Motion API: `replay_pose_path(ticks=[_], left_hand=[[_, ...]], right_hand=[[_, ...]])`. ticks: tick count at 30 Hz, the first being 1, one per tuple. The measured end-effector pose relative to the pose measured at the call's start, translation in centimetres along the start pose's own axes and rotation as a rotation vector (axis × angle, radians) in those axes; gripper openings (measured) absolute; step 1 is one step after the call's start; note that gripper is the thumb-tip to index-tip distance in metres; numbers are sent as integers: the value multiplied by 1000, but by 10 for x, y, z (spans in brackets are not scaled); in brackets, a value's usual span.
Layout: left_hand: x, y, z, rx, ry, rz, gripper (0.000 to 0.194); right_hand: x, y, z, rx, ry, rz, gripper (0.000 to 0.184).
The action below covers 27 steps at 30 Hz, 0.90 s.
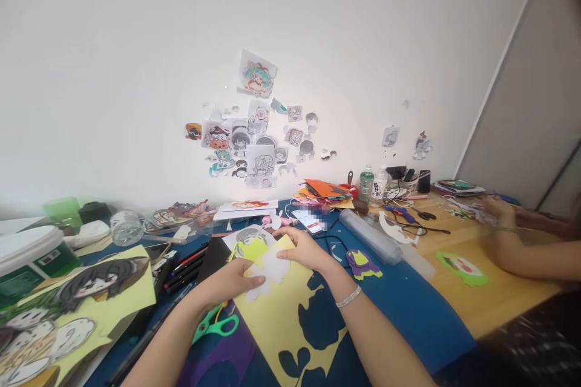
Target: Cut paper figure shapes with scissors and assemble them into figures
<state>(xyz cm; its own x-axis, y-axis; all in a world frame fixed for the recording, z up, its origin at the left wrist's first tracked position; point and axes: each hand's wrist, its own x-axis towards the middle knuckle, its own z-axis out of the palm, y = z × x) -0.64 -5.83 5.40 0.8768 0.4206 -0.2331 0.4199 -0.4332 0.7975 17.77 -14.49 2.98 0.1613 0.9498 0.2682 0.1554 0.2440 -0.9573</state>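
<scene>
A pale yellow paper sheet [265,332] with several shapes cut out of it is in front of me, and a white paper cutout [275,267] lies against its upper part. My left hand [233,284] is closed on the left edge, its thumb pressing on the white cutout. At the upper edge, my right hand [305,249] pinches sheet and cutout together, fingers behind. Just beyond them is a bright yellow paper piece [252,249]. Green-handled scissors [220,325] lie beside my left forearm, their blades partly hidden. A purple paper sheet [229,357] is beneath.
Decorated yellow sheets [122,305] and a white-lidded tub [34,248] stand at left. Pens [186,266] lie near my left forearm. Stacked coloured paper [324,193], bottles [367,184] and a clear plastic roll [370,236] sit further back. Another person's arm [517,254] is at right.
</scene>
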Motion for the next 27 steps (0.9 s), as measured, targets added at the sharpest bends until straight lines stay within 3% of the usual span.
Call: replay_pose_path(ticks=[4, 8, 11, 14, 17, 21, 24, 27], left_hand=[[5, -3, -3, -184, 65, 6, 43], [1, 0, -7, -171, 26, 43, 40], [-3, 3, -5, -150, -9, 3, 42], [-2, 4, 1, -226, 34, -57, 47], [4, 1, 1, -257, 159, -50, 45], [10, -7, -11, -287, 424, -23, 37], [9, -11, -20, -374, 543, 16, 30], [7, -12, -26, -461, 626, 21, 26]], right_hand=[[-1, 1, -9, 43, -36, 26, 53], [-3, 1, -17, 14, -151, 39, 41], [-5, 0, -13, -92, -155, 16, 33], [-4, 1, -7, -182, -154, 6, 28], [2, 9, -9, -263, 11, -48, 26], [12, 21, -22, -331, 411, -143, 24], [16, 24, -31, -360, 666, -159, 23], [15, 25, -29, -392, 729, -161, 24]])
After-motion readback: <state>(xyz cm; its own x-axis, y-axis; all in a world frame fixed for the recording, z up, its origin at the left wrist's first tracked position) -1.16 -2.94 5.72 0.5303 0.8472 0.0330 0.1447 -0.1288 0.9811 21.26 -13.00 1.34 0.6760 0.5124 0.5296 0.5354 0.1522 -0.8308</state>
